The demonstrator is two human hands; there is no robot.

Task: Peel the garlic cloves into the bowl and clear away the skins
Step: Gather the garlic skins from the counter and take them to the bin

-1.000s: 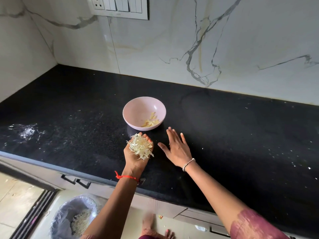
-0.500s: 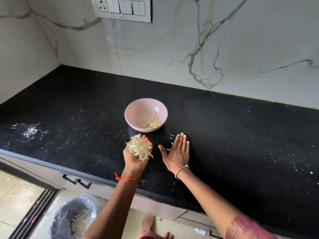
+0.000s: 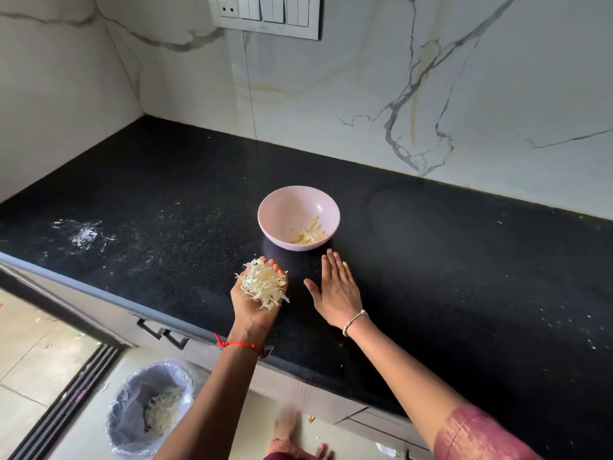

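Note:
A pink bowl (image 3: pixel 285 210) stands on the black counter (image 3: pixel 431 260) with several peeled garlic cloves (image 3: pixel 308 235) in it. Just in front of the bowl, my left hand (image 3: pixel 248 307) is turned palm up and cups a heap of pale garlic skins (image 3: pixel 263 283), fingers curled round it. My right hand (image 3: pixel 336 290) lies flat on the counter to the right of the heap, fingers straight and together, pointing at the bowl.
On the floor at the lower left stands a bin (image 3: pixel 149 410) lined with a plastic bag, holding skins. A white smear of scraps (image 3: pixel 84 234) marks the counter's left part. Fine flecks dot the right side. A switch plate (image 3: pixel 265 14) is on the marble wall.
My right hand has closed its spread fingers and slid leftwards over the counter toward my left hand. My left hand has kept still with the heap of skins.

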